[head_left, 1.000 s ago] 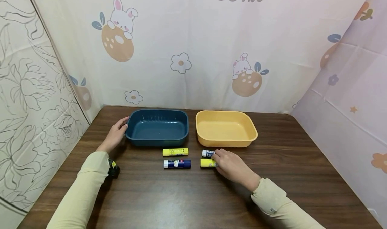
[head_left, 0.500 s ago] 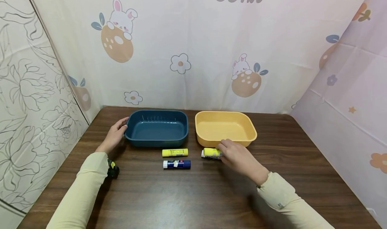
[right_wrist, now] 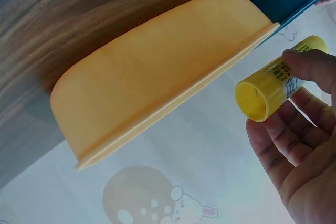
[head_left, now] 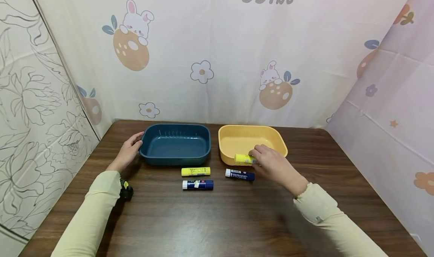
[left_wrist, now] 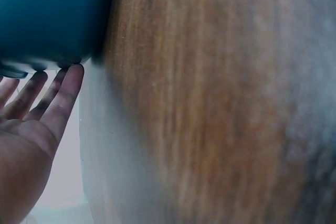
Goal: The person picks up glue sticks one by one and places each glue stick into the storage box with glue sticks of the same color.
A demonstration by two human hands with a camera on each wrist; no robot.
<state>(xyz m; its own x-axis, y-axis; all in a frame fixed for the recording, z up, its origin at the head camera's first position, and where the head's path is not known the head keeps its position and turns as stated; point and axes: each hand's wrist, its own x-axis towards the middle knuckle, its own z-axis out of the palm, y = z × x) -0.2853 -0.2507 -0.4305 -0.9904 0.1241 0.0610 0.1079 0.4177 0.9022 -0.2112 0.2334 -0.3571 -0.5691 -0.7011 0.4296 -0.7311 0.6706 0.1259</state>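
By the yellow tub (head_left: 252,132), the right hand (head_left: 272,164) pinches a yellow stick (head_left: 242,158) between thumb and fingers, up off the counter (head_left: 217,223). A blue stick (head_left: 240,175) lies near that tub; to its left lie another yellow stick (head_left: 196,171) and another blue stick (head_left: 198,185). The left hand (head_left: 129,149) touches the blue tub (head_left: 174,161), fingers a bit apart.

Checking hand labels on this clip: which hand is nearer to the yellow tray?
Right: the right hand holds a yellow glue stick by the near edge of the yellow tray; the left hand is farther off, touching the left side of the blue tray.
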